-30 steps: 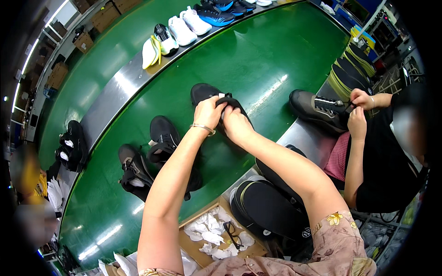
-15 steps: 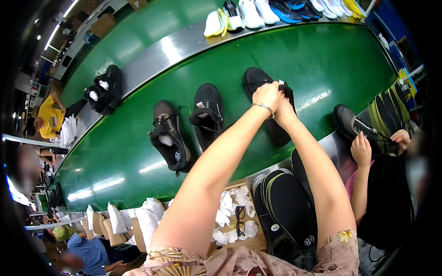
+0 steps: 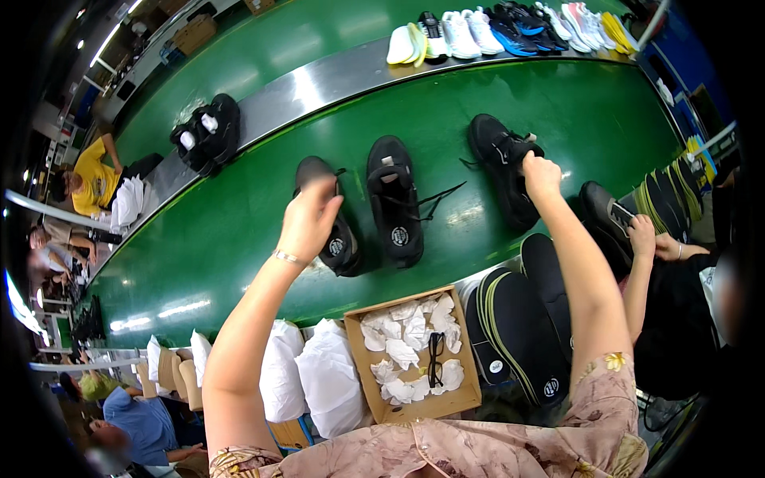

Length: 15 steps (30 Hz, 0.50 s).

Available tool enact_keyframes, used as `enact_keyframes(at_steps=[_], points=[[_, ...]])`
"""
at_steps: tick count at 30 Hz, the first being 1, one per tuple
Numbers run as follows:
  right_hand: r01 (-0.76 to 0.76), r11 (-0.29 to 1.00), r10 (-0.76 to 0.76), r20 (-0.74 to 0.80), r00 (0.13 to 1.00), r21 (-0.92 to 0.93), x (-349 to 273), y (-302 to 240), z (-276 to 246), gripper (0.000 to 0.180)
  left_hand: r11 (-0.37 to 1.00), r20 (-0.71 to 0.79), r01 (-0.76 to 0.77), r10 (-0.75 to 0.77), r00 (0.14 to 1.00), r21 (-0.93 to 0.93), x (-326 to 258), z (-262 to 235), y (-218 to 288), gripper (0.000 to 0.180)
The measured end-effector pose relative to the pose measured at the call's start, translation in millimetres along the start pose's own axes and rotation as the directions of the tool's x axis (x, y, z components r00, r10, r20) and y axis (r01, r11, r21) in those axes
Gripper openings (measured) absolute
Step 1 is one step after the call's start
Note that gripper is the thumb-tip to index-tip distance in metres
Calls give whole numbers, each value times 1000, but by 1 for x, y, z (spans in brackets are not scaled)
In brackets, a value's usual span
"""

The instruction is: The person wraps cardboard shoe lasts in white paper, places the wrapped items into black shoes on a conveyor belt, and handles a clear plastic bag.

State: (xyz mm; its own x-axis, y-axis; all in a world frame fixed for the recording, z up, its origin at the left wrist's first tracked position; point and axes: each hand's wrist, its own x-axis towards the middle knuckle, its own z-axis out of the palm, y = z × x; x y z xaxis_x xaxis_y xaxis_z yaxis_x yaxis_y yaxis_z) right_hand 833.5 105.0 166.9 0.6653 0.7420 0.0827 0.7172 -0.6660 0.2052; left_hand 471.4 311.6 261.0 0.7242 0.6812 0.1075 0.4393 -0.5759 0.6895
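Three black shoes lie on the green conveyor belt [image 3: 231, 239]. My left hand [image 3: 309, 219], a thin bracelet on its wrist, hangs with fingers apart over the left shoe [image 3: 339, 243] and covers its middle. The middle shoe [image 3: 394, 199] lies untouched, its laces trailing to the right. My right hand [image 3: 540, 174] is closed on the collar of the right shoe [image 3: 494, 151], whose toe points away from me.
A cardboard box [image 3: 470, 394] of crumpled white paper and black glasses [image 3: 434, 358] sits at the near edge, beside white bags [image 3: 323, 378] and stacked black insoles [image 3: 514, 319]. A co-worker's hand [image 3: 641, 233] holds a shoe at right. Light and coloured shoes [image 3: 510, 24] line the far belt.
My hands have come apart: the left left the right-hand shoe and moved over to the left shoe. The right stays on its shoe. The view has swung left.
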Motion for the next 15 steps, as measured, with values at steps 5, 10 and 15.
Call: enact_keyframes(at_steps=[5, 10, 15], points=[[357, 886, -286, -257, 923, 295, -51, -101, -98, 10, 992, -278, 123, -129, 952, -40, -107, -47, -40, 25], [603, 332, -680, -259, 686, 725, -143, -221, -164, 9, 986, -344, -47, -11, 939, -161, -195, -68, -6, 27], [544, 115, -840, -212, 500, 831, -221, -359, -215, 11, 986, -545, 160, -116, 830, 34, -304, -153, -47, 30]])
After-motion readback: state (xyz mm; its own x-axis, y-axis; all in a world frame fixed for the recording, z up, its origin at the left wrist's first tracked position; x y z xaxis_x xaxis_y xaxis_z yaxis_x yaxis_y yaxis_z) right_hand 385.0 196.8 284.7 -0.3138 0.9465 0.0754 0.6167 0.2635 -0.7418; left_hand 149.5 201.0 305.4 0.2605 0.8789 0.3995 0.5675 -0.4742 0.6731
